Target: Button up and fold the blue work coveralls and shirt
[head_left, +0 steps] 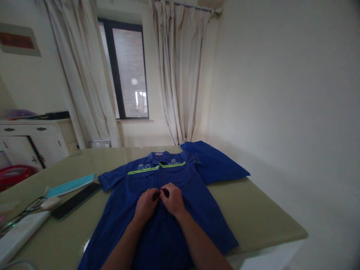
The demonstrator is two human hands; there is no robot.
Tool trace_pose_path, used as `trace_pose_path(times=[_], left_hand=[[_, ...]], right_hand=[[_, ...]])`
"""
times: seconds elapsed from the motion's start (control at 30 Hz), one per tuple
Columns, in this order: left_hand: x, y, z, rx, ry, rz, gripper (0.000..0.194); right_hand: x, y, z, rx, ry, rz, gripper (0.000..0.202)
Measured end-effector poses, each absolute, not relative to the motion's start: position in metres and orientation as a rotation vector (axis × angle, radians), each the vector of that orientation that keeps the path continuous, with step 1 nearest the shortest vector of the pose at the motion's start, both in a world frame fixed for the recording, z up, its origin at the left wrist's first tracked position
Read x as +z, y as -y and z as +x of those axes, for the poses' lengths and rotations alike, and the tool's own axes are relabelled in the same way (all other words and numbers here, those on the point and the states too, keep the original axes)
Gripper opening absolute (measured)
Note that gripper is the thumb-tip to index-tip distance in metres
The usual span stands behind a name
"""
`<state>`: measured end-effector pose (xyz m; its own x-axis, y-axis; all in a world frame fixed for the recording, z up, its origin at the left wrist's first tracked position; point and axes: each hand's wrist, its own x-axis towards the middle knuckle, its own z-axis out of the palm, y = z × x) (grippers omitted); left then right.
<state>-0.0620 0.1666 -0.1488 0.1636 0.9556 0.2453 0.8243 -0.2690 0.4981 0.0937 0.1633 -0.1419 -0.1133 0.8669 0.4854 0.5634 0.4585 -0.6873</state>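
A blue short-sleeved work shirt (174, 176) with yellow-green stripes across the chest lies spread face up, its collar at the far side. My left hand (146, 202) and my right hand (173, 198) meet at the middle of its front placket, just below the chest pockets. Both have their fingers pinched together on the shirt's front edge, fingertips nearly touching. Whatever small part sits between the fingertips, such as a button, is hidden. Both forearms rest over the lower part of the shirt.
Another blue folded cloth (222, 165) lies at the table's (270, 217) right edge, beside the wall. To the left are a black phone (75, 200), a light-blue face mask (70, 185), a computer mouse (50, 203) and a white strip-like object (22, 234).
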Motion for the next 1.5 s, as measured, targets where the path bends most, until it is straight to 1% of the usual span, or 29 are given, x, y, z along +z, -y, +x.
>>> trace_pose_path(times=[0.13, 0.3, 0.37, 0.5, 0.8, 1.1, 1.27, 1.5], left_hand=[[-0.150, -0.167, -0.063, 0.831, -1.692, 2.173, 0.019], [-0.153, -0.167, -0.063, 0.857, -1.672, 2.141, 0.018], [-0.155, -0.167, -0.063, 0.902, -1.624, 2.171, 0.020], [-0.158, -0.166, -0.063, 1.025, -1.555, 2.165, 0.021], [-0.166, -0.170, -0.065, 1.098, -1.519, 2.115, 0.018], [-0.163, -0.171, -0.066, 1.037, -1.514, 2.099, 0.016], [-0.158, -0.169, -0.064, 0.943, -1.621, 2.113, 0.012], [-0.157, -0.166, -0.062, 0.932, -1.656, 2.101, 0.014]], right_hand=[[-0.140, -0.163, 0.095, 0.455, 1.790, -1.159, 0.023], [-0.144, -0.166, 0.095, 0.488, 1.794, -1.137, 0.025], [-0.147, -0.168, 0.095, 0.498, 1.778, -1.151, 0.023], [-0.151, -0.171, 0.095, 0.477, 1.711, -1.216, 0.009], [-0.151, -0.172, 0.096, 0.491, 1.786, -1.218, 0.014], [-0.152, -0.172, 0.100, 0.534, 1.816, -1.215, 0.017], [-0.149, -0.170, 0.099, 0.500, 1.833, -1.219, 0.017], [-0.147, -0.167, 0.098, 0.469, 1.821, -1.232, 0.016]])
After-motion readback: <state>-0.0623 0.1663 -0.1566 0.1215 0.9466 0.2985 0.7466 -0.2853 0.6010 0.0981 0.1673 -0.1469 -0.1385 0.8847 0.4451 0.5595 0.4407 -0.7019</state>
